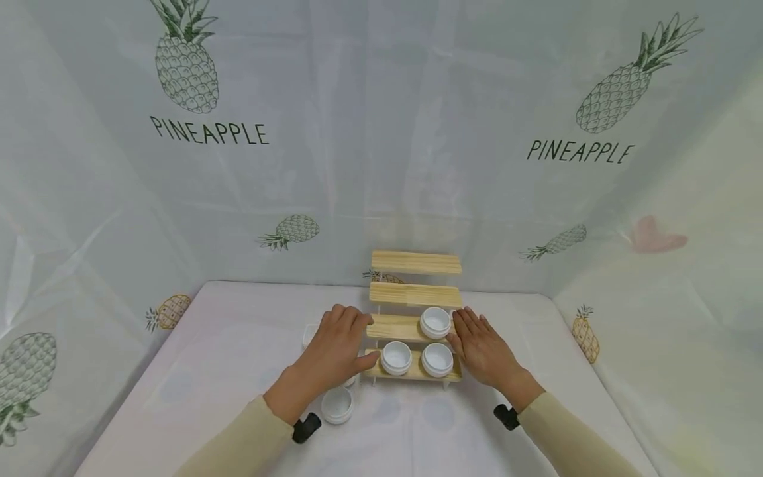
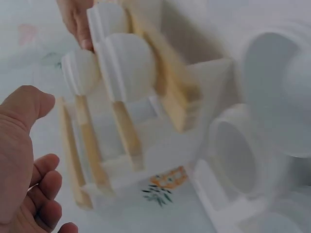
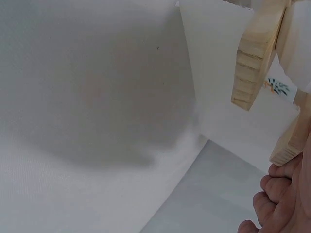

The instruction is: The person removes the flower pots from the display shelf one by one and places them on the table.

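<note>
A stepped wooden shelf (image 1: 415,293) stands on the table, with a white bowl (image 1: 435,320) on its second tier from the bottom. Two more white bowls (image 1: 396,358) sit on the lowest tier. At the shelf's left end is my left hand (image 1: 336,348), fingers loosely bent and nothing in its grasp; the left wrist view shows a gap between its thumb (image 2: 34,104) and the other fingers. My right hand (image 1: 484,351), fingers extended, lies along the right end, close beside the upper bowl. Whether it touches the wood cannot be told.
Another white bowl (image 1: 338,405) stands on the table below my left wrist. A white container (image 1: 308,334) is partly hidden behind the left hand. Further white bowls (image 2: 235,155) show in the left wrist view. A pineapple-print curtain (image 1: 387,132) hangs behind the white table (image 1: 238,318).
</note>
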Motion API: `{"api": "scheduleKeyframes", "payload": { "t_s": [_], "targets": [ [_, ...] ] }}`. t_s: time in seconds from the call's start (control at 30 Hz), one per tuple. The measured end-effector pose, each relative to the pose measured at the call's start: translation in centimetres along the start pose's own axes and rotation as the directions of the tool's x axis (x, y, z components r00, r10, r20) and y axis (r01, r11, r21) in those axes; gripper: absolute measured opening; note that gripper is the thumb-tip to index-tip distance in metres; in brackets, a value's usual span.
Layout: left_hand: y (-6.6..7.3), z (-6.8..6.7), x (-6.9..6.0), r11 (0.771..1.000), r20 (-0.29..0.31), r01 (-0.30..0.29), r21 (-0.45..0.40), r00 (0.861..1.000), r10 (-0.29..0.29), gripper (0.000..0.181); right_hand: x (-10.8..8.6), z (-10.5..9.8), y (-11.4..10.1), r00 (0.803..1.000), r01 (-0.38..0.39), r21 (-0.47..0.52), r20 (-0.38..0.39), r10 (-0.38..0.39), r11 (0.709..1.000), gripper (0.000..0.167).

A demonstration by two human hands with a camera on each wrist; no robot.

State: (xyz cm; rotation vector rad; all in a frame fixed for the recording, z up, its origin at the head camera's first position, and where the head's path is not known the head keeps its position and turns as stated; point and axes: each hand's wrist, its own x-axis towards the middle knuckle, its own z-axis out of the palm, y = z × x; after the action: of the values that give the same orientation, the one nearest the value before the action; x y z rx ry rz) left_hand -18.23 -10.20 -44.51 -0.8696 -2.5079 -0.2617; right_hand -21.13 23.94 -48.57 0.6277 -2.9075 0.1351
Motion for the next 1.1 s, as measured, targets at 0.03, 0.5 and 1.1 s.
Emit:
{"api": "scheduleKeyframes", "payload": {
  "t_s": [0.03,0.5,1.1],
  "targets": [
    [0.2,0.0,0.8,1.0,0.01,-0.005,-0.002,1.0,0.005,0.058,-0.1,0.1,0.0,1.0,0.0,0.002,-0.001,0.0,1.0,0.066],
    [3.8,2.4,8.3,0.998,0.081,-0.006,0.06,0.997,0.001,0.067,0.1,0.1,-0.3,1.0,0.013,0.028,-0.028,-0.013,1.0,0.063],
    [6.3,5.7,10.8,0.981,0.214,0.047,0.186,0.973,-0.087,0.078,-0.3,-0.2,-0.1,1.0,-0.009,0.002,0.001,0.009,1.0,0.063]
  ]
}}
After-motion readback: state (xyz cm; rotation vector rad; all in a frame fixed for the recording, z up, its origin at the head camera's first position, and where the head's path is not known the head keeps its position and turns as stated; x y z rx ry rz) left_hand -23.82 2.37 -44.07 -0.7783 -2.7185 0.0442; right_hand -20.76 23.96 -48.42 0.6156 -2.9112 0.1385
